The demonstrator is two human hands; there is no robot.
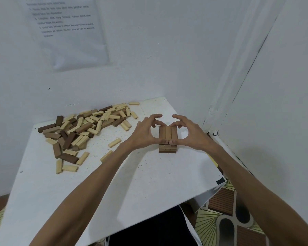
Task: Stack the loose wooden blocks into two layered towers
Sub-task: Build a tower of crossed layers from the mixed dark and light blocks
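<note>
A short tower (168, 134) stands on the right part of the white table (132, 174), near the corner where the two walls meet; its top layer is three mid-brown blocks side by side, running away from the viewer, with a few layers under them (the exact count is hard to read from this angle). Both hands close round that top layer: the left hand (143, 134) grips from the left, the right hand (192, 134) from the right; the thumbs meet at the near edge, touching each other, and the curled fingers (158, 123) press on the far ends, so each hand is clamped on the tower. The forearms reach in from the lower edge of the view.

To the left, well apart from the tower, lies a pile (85, 128) of loose blocks, pale, mid-brown and dark, spread flat across the far left of the table; a stray pale block (114, 142) lies between the pile and the left wrist. A printed sheet (68, 32) hangs on the wall above the pile; its text is too blurred to read. A patterned mat (220, 219) shows on the floor at lower right.
</note>
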